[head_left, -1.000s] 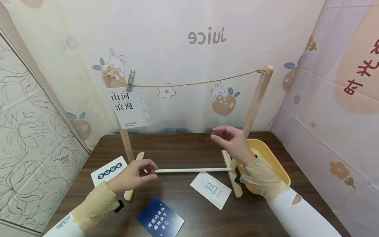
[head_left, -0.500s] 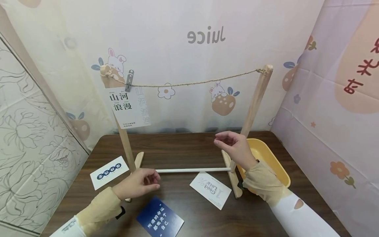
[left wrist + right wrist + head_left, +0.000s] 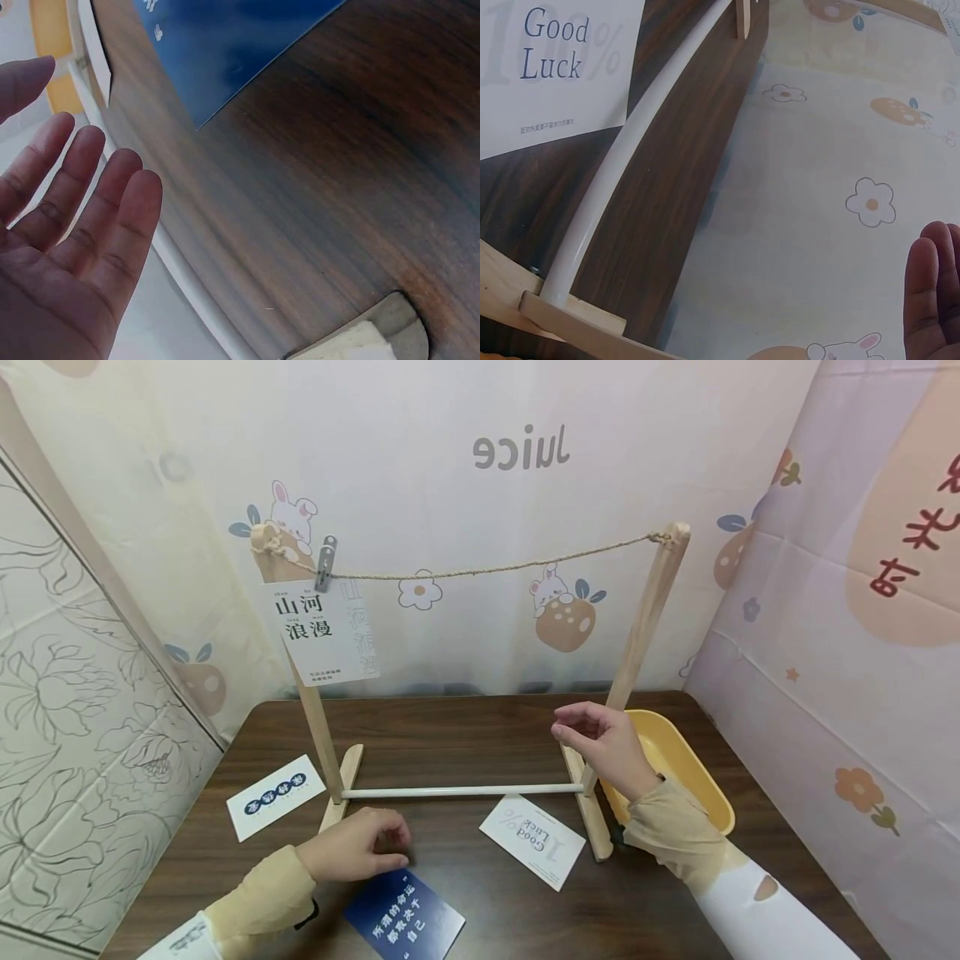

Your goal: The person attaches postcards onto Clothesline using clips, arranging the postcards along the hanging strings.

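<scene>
My left hand (image 3: pixel 363 845) hovers beside the far corner of a blue card (image 3: pixel 408 912) with white writing, its fingers loosely bent around nothing. In the left wrist view the same hand's fingers (image 3: pixel 82 202) are spread and bare. Near the frame's right post, my right hand (image 3: pixel 600 743) hangs in the air with relaxed, slightly bent fingers, holding nothing. A white Good Luck card (image 3: pixel 532 841) lies below it on the table. From the twine (image 3: pixel 480 572) hangs a white card (image 3: pixel 326 631) with black characters, held by a grey metal clip (image 3: pixel 326 563).
A wooden frame with a left post (image 3: pixel 318 727), a right post (image 3: pixel 647 618) and a white bar (image 3: pixel 461 791) stands on the dark table (image 3: pixel 450 743). Another white card (image 3: pixel 276 797) with blue ovals lies at the left. A yellow tray (image 3: pixel 693 768) sits behind the right arm.
My left hand has moved down and toward me, from the white bar to the blue card. My right hand has sunk a little and shifted slightly right. The hanging card stays clipped.
</scene>
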Demonstrator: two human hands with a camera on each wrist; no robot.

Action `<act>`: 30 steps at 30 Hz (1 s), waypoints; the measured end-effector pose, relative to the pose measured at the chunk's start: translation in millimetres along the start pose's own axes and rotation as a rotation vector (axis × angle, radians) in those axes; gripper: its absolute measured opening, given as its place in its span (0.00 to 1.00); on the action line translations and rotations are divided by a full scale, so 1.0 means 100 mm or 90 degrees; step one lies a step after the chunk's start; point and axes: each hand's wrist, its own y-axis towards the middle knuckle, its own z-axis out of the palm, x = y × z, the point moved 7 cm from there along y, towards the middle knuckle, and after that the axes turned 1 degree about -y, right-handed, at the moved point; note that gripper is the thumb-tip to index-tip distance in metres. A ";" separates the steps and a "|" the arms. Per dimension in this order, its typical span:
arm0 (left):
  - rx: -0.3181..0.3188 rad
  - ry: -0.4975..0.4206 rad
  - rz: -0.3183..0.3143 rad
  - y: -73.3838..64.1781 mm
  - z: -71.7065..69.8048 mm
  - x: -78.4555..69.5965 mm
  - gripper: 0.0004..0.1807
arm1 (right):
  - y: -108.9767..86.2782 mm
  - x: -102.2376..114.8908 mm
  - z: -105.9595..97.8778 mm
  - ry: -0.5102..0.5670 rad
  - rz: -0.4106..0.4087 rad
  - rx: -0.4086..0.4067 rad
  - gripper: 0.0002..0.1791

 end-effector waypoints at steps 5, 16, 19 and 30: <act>0.015 0.038 0.017 0.00 0.07 -0.01 0.09 | -0.03 -0.03 -0.02 0.002 -0.010 -0.009 0.12; 0.094 0.074 -0.029 -0.01 0.26 0.02 0.30 | -0.10 -0.13 -0.07 -0.011 -0.002 -0.004 0.12; 0.117 0.102 -0.034 -0.02 0.28 0.02 0.38 | -0.12 -0.14 -0.09 -0.017 0.011 -0.003 0.12; 0.174 0.228 -0.023 -0.04 0.36 0.00 0.52 | -0.20 -0.14 -0.15 -0.035 0.003 0.001 0.11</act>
